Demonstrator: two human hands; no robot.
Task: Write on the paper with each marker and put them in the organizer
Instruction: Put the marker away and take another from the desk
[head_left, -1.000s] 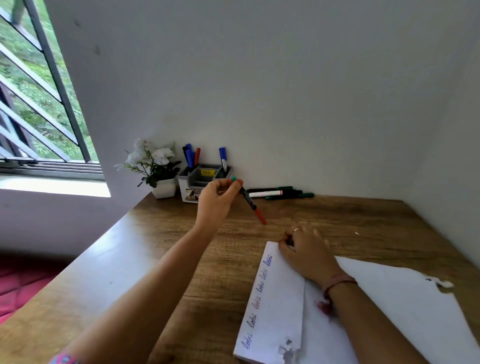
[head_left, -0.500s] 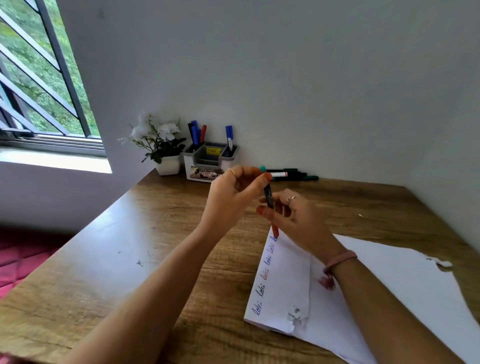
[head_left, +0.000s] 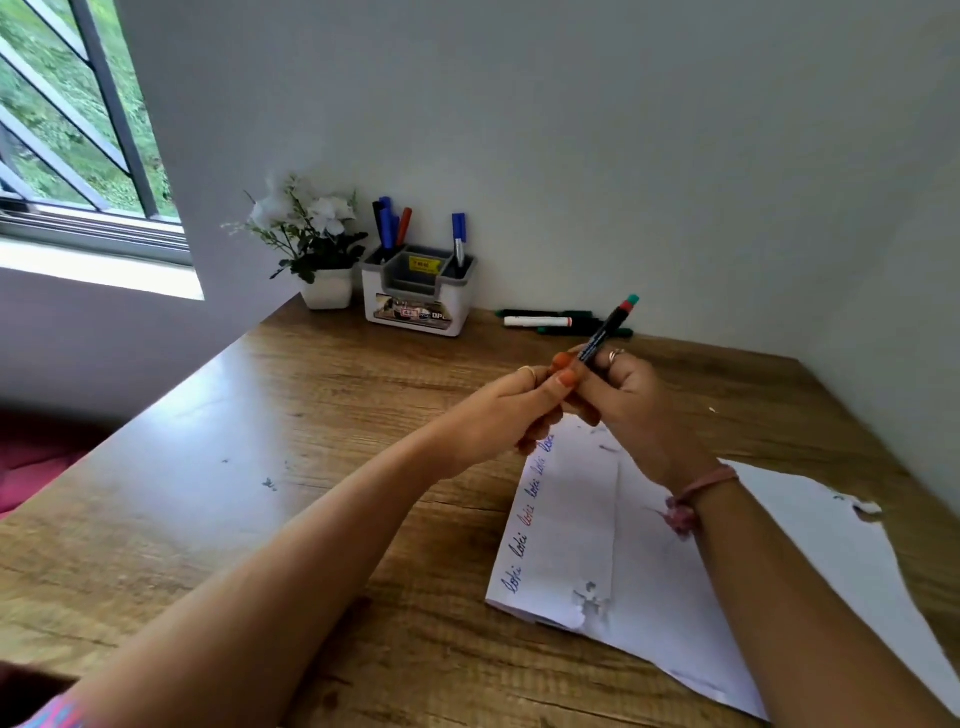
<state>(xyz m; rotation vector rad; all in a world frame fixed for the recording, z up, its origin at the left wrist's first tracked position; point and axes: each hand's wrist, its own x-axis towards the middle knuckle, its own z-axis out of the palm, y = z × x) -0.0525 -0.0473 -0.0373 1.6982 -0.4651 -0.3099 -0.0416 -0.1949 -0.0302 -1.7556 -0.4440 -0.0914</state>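
Both hands (head_left: 561, 400) now grip the marker (head_left: 605, 332), tilted upward.

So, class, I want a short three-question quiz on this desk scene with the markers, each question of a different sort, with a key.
1. True or false: both hands grip the black marker.
2. How many markers stand in the organizer: A two, B four, C seven?
3. Fill in: loose markers lie on the table by the ____.

Key: 1 true; 2 B; 3 wall. The left hand and right hand meet above the paper.
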